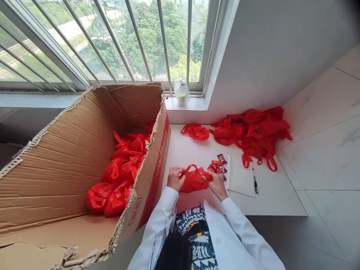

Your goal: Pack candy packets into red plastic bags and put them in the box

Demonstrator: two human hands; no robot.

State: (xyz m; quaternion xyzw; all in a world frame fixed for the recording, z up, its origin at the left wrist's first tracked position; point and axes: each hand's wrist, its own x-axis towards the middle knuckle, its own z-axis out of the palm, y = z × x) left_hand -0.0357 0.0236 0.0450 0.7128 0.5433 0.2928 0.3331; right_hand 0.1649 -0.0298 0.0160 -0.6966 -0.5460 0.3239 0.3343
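Note:
A red plastic bag [194, 182] with loop handles sits at the front of the white table, between my two hands. My left hand [176, 178] grips its left side near a handle. On the opposite side, my right hand [217, 185] has its fingers closed on the bag's edge. What lies inside the bag is hidden. Just beyond my right hand is a small pile of red-wrapped packets [217, 167]. Another red bag [196, 132] lies crumpled farther back on the table.
Left of the table stands a large open cardboard box [70, 157] with ragged edges, holding several tied red bags [120, 172]. A heap of red bags [253, 129] lies at the back right. Paper sheets [242, 178] and a pen [255, 182] are at right. A clear bag [181, 92] stands on the windowsill.

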